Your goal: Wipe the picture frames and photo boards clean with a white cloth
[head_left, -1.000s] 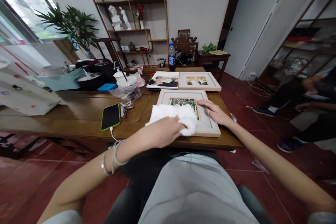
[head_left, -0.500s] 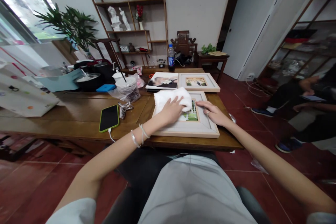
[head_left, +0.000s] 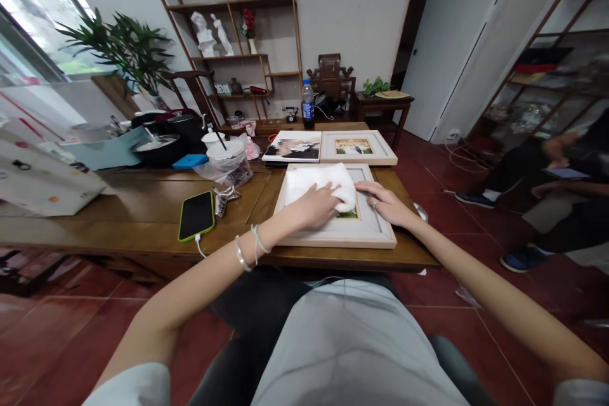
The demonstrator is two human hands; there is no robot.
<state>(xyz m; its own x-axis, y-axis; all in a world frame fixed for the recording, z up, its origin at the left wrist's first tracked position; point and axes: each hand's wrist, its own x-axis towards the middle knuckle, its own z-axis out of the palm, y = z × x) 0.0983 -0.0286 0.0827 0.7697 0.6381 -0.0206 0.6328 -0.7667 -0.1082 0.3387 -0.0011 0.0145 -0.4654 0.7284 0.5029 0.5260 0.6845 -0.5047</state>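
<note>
A light wooden picture frame (head_left: 387,243) with a pale mat lies flat at the table's front edge. My left hand (head_left: 318,206) is closed on a folded white cloth (head_left: 316,177) and presses it onto the frame. The cloth covers most of the picture, and only a green strip of it shows at the lower right. With its fingers stretched out, my right hand (head_left: 384,204) lies flat on the right part of the same frame. It holds nothing. Behind it lie a second framed picture (head_left: 371,134) and a stack of photo panels (head_left: 292,146).
On the wooden table (head_left: 143,219) to the left are a phone (head_left: 196,216) with a cable, a lidded cup (head_left: 227,155) in a plastic bag, and a blue box (head_left: 190,161). A bottle (head_left: 308,104) stands at the back. A person (head_left: 552,196) sits at the right.
My left hand has slid the cloth a little to the right and down over the picture, so less of the picture shows. My right hand keeps its place on the frame.
</note>
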